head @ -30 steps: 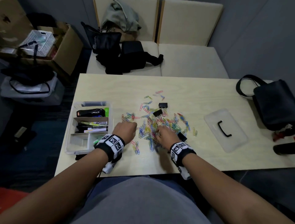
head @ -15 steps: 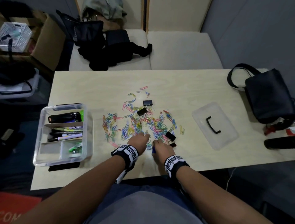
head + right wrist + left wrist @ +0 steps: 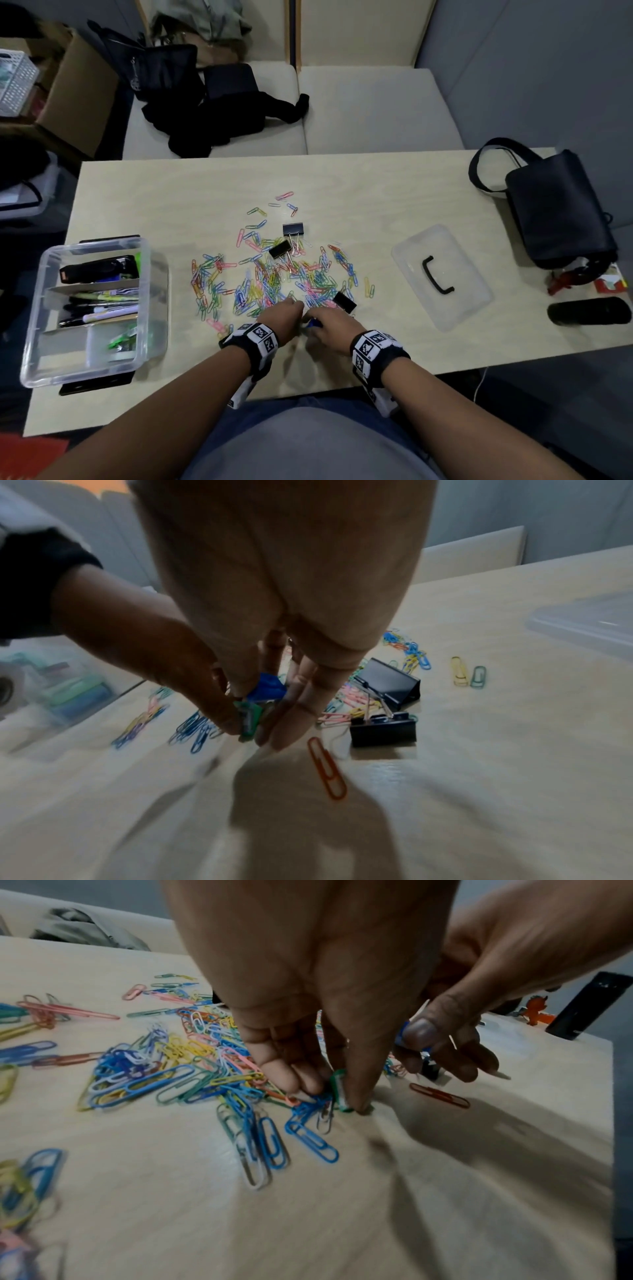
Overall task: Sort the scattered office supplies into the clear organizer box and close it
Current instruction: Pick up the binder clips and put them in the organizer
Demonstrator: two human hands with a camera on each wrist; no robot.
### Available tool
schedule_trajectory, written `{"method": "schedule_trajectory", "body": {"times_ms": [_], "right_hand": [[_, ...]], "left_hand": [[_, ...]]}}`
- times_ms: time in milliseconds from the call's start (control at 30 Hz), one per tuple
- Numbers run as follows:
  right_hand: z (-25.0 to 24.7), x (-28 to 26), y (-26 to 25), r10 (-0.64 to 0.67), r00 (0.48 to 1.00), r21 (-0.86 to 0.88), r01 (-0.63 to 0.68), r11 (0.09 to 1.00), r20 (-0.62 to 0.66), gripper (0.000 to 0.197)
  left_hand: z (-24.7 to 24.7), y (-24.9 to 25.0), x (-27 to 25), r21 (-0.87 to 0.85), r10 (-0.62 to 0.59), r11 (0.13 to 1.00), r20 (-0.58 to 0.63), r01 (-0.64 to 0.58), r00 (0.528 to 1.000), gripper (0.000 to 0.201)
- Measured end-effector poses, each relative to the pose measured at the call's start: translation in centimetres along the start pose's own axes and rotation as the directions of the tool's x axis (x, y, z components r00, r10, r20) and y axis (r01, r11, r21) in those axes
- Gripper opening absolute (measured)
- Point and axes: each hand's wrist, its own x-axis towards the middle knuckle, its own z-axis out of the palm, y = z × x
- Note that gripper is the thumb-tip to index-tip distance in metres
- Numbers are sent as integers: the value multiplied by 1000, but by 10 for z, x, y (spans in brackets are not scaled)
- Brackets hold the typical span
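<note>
Coloured paper clips (image 3: 274,277), mid-table: our left hand (image 3: 282,317) pinches a green clip (image 3: 339,1089), our right hand (image 3: 330,329) a blue one (image 3: 267,687), gathering; clear organizer box (image 3: 144,301) waits far left, lid (image 3: 442,274) off right.

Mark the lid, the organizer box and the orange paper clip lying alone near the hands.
lid (image 3: 455,301), head view, on its clear top beside the black handle.
organizer box (image 3: 145,294), head view, on its clear right wall.
orange paper clip (image 3: 327,768), right wrist view, on the middle of its wire loops.
</note>
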Motion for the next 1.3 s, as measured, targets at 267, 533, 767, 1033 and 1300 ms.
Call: {"method": "schedule_trajectory", "body": {"times_ms": [267,533,767,1033,1300], "right_hand": [[-37,13,11,159,981,624,-56,780,-110,24],[-85,62,12,179,975,414,-109,904,-133,38],[-93,95,21,209,958,232,-162,959,-194,29],[-95,117,18,150,956,-21,-161,987,-252,32],[-102,165,-10,31,962,-240,-99,966,-270,47]], "left_hand": [[-35,-21,9,-234,2,971,-177,-44,984,22],[-89,-31,41,-440,-227,892,-246,100,942,6],[-98,-42,64,-386,-308,898,-214,210,927,25],[-92,-52,80,-223,-337,928,-173,297,925,36],[-93,-57,77,-216,-352,925,-173,313,920,25]]}}
